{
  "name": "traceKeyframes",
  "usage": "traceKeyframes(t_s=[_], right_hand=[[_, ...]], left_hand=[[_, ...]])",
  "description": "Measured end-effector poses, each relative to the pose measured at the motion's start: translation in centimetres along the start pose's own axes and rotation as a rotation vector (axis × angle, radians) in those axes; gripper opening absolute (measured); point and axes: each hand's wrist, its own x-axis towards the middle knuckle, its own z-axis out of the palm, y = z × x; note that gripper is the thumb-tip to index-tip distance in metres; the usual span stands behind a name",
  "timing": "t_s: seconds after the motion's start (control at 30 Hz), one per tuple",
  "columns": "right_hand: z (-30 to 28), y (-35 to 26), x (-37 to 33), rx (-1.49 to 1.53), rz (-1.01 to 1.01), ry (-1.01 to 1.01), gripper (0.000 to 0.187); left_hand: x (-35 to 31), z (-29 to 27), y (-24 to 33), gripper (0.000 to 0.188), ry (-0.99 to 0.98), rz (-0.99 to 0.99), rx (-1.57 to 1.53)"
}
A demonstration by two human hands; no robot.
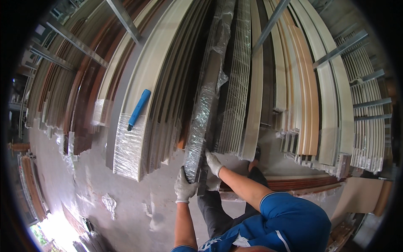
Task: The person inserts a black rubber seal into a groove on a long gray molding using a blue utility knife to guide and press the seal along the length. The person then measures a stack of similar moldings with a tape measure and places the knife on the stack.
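Note:
My gloved left hand (184, 187) grips the near end of a long dark panel strip (201, 126) wrapped in shiny clear film. On the strip's right side, a little farther along, my gloved right hand (213, 164) closes against a dark edge; its fingertips are partly hidden. The strip runs away from me, lying among other long strips, with its near end sticking out over the floor. To the left, a blue stick-shaped tool (140, 108) with a dark tip lies on a cream panel (145, 80) whose near end is film-wrapped.
Dense rows of brown panels (86, 101) and orange-tan panels (304, 92) flank me. Metal rack arms (270, 27) stick out between stacks. Reddish-brown boards (302, 183) lie low on the right, near a cardboard sheet (359, 195). Crumpled film (109, 203) lies on the floor.

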Motion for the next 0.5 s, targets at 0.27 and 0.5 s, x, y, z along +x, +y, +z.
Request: traceKeyframes(t_s=[0.27,0.5], right_hand=[[0.7,-1.1,0.1,-0.051,0.062,-0.101,0.095],[0.6,-0.4,-0.7,0.127,0.133,-0.120,0.088]], left_hand=[[2.7,-1.2,-2.9,0.109,-0.042,-0.011,-0.174],[1.2,-0.7,-1.2,0.112,-0.048,-0.039,-0.034]])
